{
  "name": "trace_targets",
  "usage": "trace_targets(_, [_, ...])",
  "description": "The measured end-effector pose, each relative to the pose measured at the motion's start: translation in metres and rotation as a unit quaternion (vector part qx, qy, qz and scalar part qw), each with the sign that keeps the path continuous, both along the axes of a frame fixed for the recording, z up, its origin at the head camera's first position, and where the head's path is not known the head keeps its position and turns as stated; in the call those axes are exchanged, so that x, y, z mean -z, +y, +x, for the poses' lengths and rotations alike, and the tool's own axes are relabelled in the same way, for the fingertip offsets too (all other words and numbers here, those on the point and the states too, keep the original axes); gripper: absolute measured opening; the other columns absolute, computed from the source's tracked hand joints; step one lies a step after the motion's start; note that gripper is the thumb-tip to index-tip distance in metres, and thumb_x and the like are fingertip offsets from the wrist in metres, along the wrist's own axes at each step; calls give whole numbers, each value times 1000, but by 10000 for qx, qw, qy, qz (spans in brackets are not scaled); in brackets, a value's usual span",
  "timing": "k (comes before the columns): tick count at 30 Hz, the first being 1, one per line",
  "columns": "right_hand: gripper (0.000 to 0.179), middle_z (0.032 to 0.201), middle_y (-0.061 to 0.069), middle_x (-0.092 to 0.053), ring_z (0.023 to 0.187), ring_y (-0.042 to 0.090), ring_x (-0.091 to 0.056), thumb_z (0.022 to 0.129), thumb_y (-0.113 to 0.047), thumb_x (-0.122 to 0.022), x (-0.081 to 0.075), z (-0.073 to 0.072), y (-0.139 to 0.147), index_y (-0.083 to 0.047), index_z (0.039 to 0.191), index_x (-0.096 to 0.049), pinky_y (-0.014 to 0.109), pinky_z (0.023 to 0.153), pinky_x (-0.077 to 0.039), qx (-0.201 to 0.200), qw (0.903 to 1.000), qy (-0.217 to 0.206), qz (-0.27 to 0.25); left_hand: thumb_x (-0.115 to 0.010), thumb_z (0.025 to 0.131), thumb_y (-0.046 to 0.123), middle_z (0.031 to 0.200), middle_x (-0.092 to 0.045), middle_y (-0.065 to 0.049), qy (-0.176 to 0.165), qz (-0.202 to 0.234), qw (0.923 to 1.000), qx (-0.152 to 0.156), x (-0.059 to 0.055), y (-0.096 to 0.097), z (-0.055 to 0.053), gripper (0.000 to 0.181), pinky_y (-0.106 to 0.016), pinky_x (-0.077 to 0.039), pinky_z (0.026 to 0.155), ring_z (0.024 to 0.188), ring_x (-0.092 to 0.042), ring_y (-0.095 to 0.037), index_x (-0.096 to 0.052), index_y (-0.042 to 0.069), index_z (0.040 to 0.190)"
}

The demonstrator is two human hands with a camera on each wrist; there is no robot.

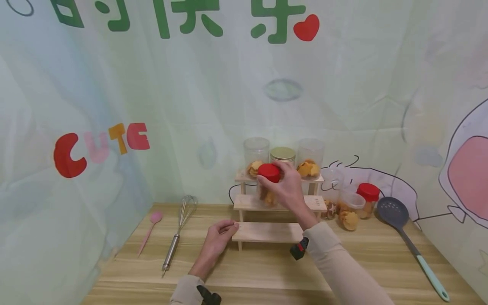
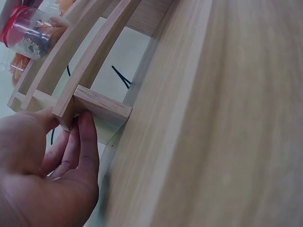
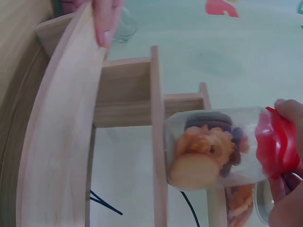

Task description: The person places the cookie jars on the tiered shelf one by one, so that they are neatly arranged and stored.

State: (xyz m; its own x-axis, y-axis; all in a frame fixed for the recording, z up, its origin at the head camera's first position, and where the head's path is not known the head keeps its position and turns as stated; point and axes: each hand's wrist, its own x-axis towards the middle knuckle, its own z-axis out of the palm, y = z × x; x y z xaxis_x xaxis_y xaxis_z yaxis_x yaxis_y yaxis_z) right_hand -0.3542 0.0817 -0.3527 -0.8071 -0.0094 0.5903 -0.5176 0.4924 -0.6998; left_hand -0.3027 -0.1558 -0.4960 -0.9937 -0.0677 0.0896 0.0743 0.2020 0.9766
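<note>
A clear jar of cookies (image 3: 203, 149) with a red lid (image 1: 269, 173) is at the middle step of a three-step wooden rack (image 1: 267, 232). My right hand (image 1: 287, 186) grips that lid from above, thumb on one side and fingers on the other. In the right wrist view the jar's base meets the middle step's edge; whether its full weight rests there I cannot tell. My left hand (image 2: 57, 165) pinches the left end of the lowest step between thumb and fingers. On the top step stand two clear jars of cookies, left (image 1: 256, 154) and right (image 1: 310, 156), and a gold-lidded jar (image 1: 283, 155).
Right of the rack are a tall clear jar (image 1: 332, 182), a tilted open tub (image 1: 351, 203) with cookies, a red-lidded jar (image 1: 368, 195) and a slotted turner (image 1: 406, 241). A whisk (image 1: 177, 235) and pink spoon (image 1: 150, 228) lie left. A printed curtain (image 1: 213, 106) hangs behind.
</note>
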Motion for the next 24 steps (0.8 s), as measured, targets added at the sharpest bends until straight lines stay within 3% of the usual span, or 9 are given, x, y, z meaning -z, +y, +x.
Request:
trace_targets(6, [70,137,17,-63,124,35,-64,89,-37,-92,2,0,-4,-3,144,-65,51,101,-62,206,9998,-12,22,-73,106,32,128,-76,-18,15,21,10000,44,2,2,-1,46,-21,-55,82,110,-69,-15,-71,-4,134])
trace_targets(16, [85,142,11,-64,129,31,-60,86,-47,-92,8,2,11,-10,153,-55,52,111,-54,90,9995,-138,-281,-73,106,31,129,-75,-21,-39,81,10000,41,1,0,0,47,-20,-55,84,109,-69,-13,-69,-6,135])
trace_targets(20, [72,141,15,-65,130,34,-62,93,-43,-87,14,10,29,-8,149,-59,54,114,-52,117,9990,65,-421,-73,106,31,129,-75,-21,-36,74,10000,24,2,0,-1,47,-19,-55,83,109,-69,-14,-69,-6,135])
trace_targets(24, [49,136,20,-68,128,34,-65,103,-26,-77,22,20,51,-3,143,-62,52,114,-52,216,9974,305,-617,-73,106,30,128,-75,-21,-13,75,10000,4,1,0,-1,47,-19,-55,83,111,-69,-16,-69,-6,135])
